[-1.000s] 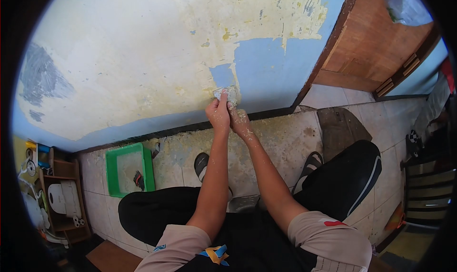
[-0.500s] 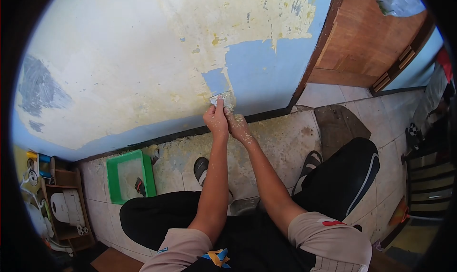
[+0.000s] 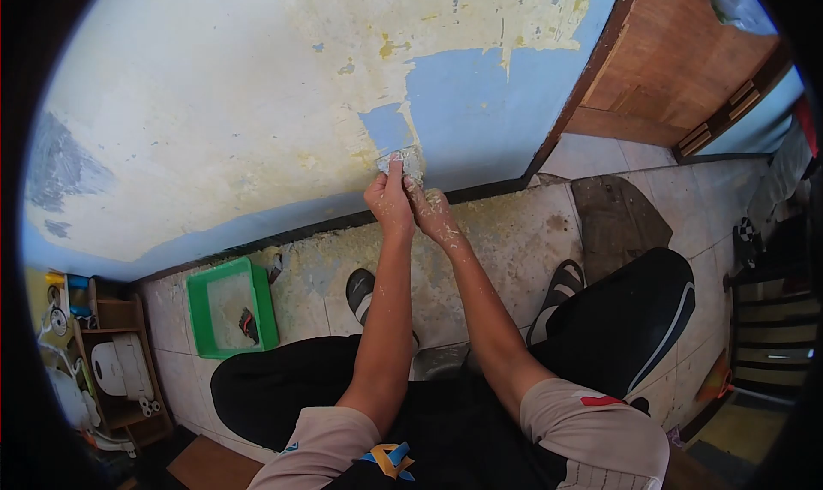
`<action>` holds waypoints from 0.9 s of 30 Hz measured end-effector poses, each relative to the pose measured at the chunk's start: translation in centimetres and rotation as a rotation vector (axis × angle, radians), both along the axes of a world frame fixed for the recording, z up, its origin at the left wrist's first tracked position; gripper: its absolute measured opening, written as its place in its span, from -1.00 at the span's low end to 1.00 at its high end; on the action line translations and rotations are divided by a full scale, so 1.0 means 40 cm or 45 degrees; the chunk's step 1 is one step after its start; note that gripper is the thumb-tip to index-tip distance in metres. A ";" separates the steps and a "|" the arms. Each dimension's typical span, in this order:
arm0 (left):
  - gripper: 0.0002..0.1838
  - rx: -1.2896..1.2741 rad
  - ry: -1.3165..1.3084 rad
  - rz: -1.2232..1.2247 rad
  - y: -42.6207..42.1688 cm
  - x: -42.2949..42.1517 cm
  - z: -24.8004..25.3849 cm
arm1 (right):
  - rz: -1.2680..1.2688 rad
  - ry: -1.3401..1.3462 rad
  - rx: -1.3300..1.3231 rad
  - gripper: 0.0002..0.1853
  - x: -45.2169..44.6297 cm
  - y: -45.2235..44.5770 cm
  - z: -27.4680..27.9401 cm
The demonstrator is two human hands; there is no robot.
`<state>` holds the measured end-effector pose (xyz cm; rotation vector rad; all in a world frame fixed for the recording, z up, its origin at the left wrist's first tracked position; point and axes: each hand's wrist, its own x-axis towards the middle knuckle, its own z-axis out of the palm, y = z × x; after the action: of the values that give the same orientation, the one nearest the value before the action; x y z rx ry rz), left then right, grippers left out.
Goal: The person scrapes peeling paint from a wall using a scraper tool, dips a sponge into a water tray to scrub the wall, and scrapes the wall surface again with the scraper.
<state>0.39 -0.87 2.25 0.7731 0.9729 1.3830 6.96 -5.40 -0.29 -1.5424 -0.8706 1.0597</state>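
Both hands are closed on a scraper [image 3: 415,161], its flat blade crusted with pale paint flakes and pressed to the wall [image 3: 231,138]. My left hand [image 3: 390,205] has a finger stretched along the blade. Beside it my right hand [image 3: 437,220] wraps round the lower part, with peeled flakes stuck to its fingers and wrist. The handle is hidden in the grip. Just above the blade lies a small blue paint patch [image 3: 387,128], bordered by cream bare wall. A larger blue painted area [image 3: 480,113] spreads to the right.
A green tray [image 3: 264,310] with a dark tool in it stands on the floor at left, near a wooden shelf [image 3: 116,314]. Paint debris litters the tiles [image 3: 309,271] along the wall. A dark cloth [image 3: 617,220] lies at right, below a wooden door [image 3: 660,57].
The view has shifted slightly, so the wall and hands sit higher in it. The blade stays just under the small blue patch. A clump of flakes now shows on my right hand.
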 end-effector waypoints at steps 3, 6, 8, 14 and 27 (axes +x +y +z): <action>-0.71 0.009 0.022 -0.029 0.008 -0.007 -0.002 | -0.002 0.028 -0.006 -0.42 -0.004 -0.008 0.023; -0.73 -0.016 -0.009 -0.025 0.004 0.000 0.002 | 0.001 0.077 0.016 -0.43 -0.005 -0.011 0.030; -0.74 -0.033 -0.057 -0.002 0.003 0.003 0.002 | 0.006 0.076 -0.015 -0.42 -0.003 -0.003 0.014; -0.70 -0.029 -0.103 0.002 0.007 0.004 -0.002 | -0.022 0.079 0.044 -0.36 -0.004 0.010 -0.002; -0.58 0.154 0.127 0.043 0.022 0.000 0.156 | -0.031 0.172 0.189 -0.35 0.031 0.055 0.169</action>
<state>0.37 0.00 8.49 0.9276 0.9900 1.4540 8.20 -3.19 6.46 -1.3390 -0.8163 1.0455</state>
